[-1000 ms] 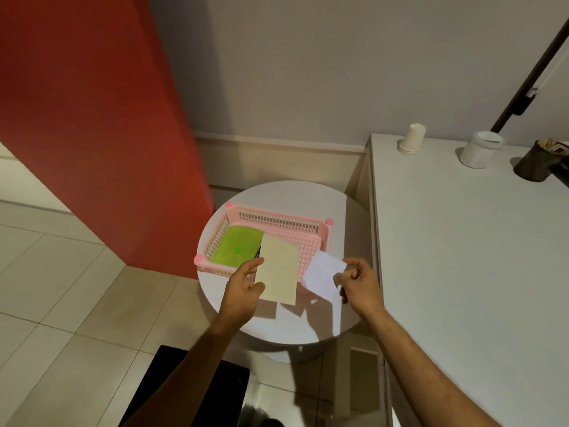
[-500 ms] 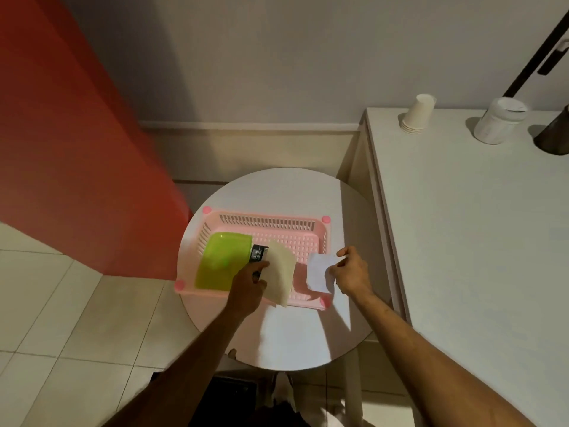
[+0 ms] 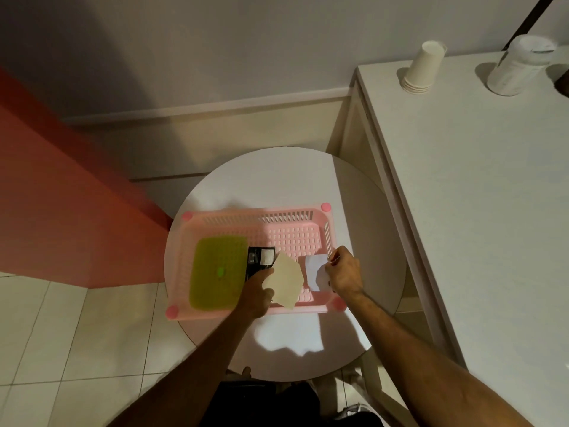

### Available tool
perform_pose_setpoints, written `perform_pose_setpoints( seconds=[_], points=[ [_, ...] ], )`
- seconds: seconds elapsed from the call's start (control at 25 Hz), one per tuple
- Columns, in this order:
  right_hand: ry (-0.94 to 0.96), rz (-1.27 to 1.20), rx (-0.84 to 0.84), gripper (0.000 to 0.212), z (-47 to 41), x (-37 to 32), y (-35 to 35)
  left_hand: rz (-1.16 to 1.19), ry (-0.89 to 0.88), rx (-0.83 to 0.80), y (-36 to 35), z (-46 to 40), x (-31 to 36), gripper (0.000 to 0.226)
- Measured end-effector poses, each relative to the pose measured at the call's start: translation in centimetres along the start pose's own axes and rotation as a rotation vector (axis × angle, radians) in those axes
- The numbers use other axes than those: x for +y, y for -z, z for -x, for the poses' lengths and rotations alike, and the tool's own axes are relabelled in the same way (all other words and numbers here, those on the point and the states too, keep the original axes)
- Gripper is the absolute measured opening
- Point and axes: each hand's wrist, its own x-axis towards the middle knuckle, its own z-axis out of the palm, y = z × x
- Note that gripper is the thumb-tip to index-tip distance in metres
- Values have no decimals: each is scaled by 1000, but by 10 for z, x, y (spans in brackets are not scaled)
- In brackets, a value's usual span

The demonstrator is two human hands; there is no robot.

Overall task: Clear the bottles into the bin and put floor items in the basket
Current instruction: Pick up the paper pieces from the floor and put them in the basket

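On the round white worktop (image 3: pixel 277 177) sits a pink slotted basket (image 3: pixel 255 220), its long side running left to right, and both hands are down inside its right half. At the left end of the basket lies a flat green item (image 3: pixel 215 269), with a small black card or box (image 3: pixel 260 258) just beside it toward the middle, partly covered by the left hand (image 3: pixel 258 291). That hand's fingers pinch a cream-coloured sheet of paper (image 3: pixel 284 280) at its left edge; the sheet tilts over the basket floor, its lower corner reaching toward the near rim, and whether it rests on the floor is hard to tell. Just to its right, the right hand (image 3: pixel 343 272) has its fingers closed on the right edge of a smaller white piece of paper (image 3: pixel 315 268), which also hangs within the basket close to its right wall. The two papers are near each other but apart. To the right stands a larger white worktop (image 3: pixel 477 211), well apart from the basket, carrying a stack of upside-down paper cups (image 3: pixel 423 67) and a white lidded container (image 3: pixel 520 64) near the wall. Pale floor tiles (image 3: pixel 77 334) and a red wall panel (image 3: pixel 61 195) fill the left side.
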Motion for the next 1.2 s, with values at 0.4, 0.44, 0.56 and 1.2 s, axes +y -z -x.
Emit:
perform_pose_setpoints(
  seconds=[0.4, 0.44, 0.56, 1.2],
  points=[
    [-10, -50, 18, 7, 4, 1, 0, -58, 9, -230, -6, -3, -5, 81],
    [-10, -38, 18, 8, 4, 1, 0, -101, -9, -236, -6, -3, -7, 77],
    [20, -36, 23, 16, 11, 7, -2, -160, -47, -219, -7, 1, -14, 70],
    [274, -96, 10, 43, 204, 83, 88, -53, -393, -93, -50, 141, -7, 58]
  ],
)
